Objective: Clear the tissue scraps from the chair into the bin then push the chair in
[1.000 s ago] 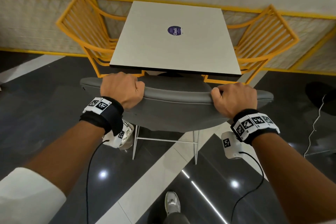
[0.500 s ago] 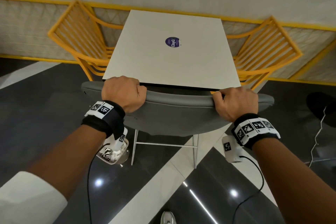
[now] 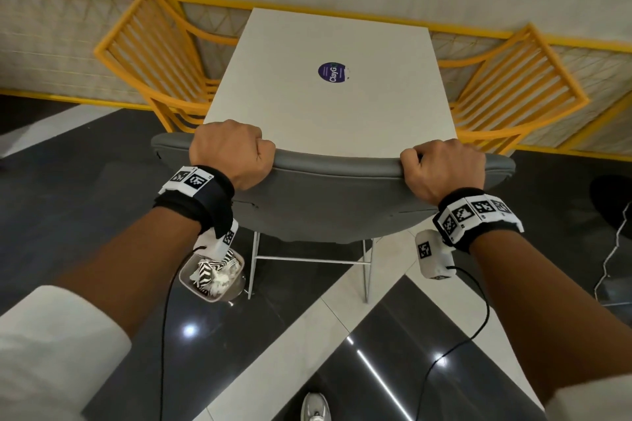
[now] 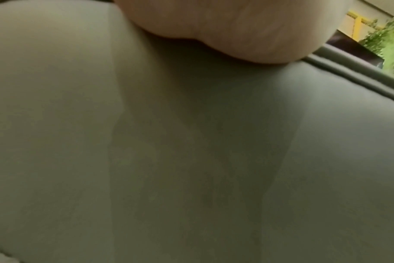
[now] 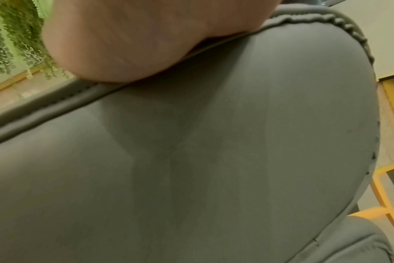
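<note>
Plainly grey chair point(image 3: 328, 202) — padded, piped.

Left hand point(image 3: 229, 152) and right hand point(image 3: 444, 171) grip grey chair point(image 3: 328, 205) backrest top, at white table point(image 3: 328, 102) edge. Bin point(image 3: 212, 278) with tissue scraps point(image 3: 219, 275) on floor, left.

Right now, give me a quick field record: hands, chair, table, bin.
left hand: grips the top edge of the backrest, fingers curled over it
right hand: grips the same edge, further right
grey chair: backrest top meets the table's near edge in the head view; seat hidden
white table: one round purple sticker on top
bin: on the floor left of the chair legs, holds crumpled white scraps
yellow chairs: one on each side of the table
</note>
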A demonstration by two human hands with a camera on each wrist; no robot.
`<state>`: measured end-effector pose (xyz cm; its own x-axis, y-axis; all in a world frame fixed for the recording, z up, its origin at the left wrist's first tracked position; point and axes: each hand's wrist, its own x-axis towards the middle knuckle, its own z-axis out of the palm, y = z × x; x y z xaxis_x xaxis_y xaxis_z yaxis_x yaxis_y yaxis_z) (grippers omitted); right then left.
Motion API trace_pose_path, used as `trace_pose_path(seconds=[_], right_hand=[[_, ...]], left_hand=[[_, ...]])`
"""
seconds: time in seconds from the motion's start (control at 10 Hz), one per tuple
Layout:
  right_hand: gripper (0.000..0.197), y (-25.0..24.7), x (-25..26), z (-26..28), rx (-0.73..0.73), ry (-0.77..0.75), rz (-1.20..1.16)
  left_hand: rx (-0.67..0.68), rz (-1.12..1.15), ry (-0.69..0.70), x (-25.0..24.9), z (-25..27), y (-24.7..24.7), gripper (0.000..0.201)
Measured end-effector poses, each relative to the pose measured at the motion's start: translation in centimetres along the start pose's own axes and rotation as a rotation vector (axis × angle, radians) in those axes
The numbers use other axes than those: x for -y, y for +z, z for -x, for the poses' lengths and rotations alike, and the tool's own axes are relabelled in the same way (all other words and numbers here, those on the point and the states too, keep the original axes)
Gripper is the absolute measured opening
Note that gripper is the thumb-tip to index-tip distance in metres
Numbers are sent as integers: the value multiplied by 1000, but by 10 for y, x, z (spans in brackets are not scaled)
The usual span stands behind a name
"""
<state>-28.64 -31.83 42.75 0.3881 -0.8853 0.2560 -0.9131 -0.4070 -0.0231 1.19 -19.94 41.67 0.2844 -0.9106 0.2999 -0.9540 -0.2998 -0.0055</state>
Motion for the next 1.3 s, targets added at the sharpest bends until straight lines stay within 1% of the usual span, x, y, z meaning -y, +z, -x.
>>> trace_pose_path(seconds=[0.3,0.5,0.8,0.9,1.0,1.1,1.2,1.3], right_hand=[[47,0,4,6,-19,1,-7],[49,0,3,8,-27,-7,-8],[50,-5,5,24,35,-53,-42],[46,-8,5,32,55,-57,-100],[42,-5,4,45,-1,-68,-214],[38,3,6,68,-97,-144,-337],[32,9,5,118,-175,-187,-500],[19,27,7,185,136,-143,-678]], left_hand=[[-1,-8,-15,3,9,0,44],[11,12,-10,2,10,2,48],[-8,21,-57,2,28,-2,44],[12,37,-64,0,38,-8,44],[12,127,-23,0,58,-14,45],[-44,246,-3,-7,95,-12,45],[-23,380,-35,-11,152,-3,56],[248,515,-198,-2,235,21,46]])
